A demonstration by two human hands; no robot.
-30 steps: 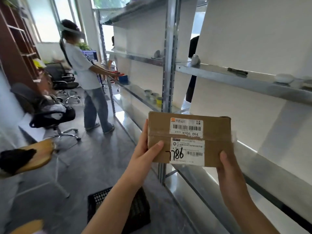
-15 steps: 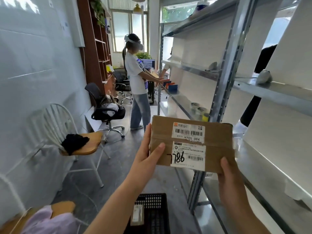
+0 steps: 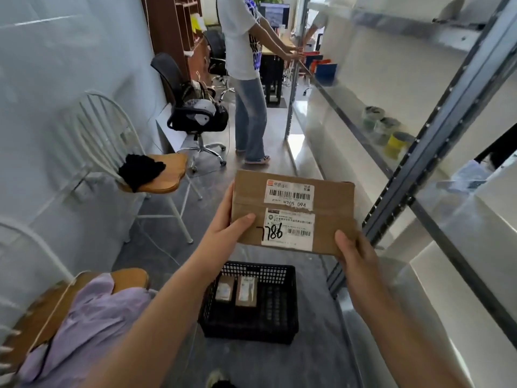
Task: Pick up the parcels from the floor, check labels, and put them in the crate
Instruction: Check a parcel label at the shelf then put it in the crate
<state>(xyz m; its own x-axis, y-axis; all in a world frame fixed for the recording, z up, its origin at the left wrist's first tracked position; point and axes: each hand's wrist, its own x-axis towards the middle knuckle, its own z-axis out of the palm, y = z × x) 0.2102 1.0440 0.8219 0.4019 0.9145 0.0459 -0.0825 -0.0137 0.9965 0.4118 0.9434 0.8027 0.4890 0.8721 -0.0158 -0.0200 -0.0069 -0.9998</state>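
Parcel, label up: still clamped between left hand and right hand. Crate, barely seen before, now sits below; placing likely next.

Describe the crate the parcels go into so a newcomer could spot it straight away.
Start at the grey metal shelving upright on the right. Beside its foot, on the floor below the brown cardboard parcel held by the left hand and right hand, sits a black perforated plastic crate. It alone has mesh walls, with two small labelled parcels inside.
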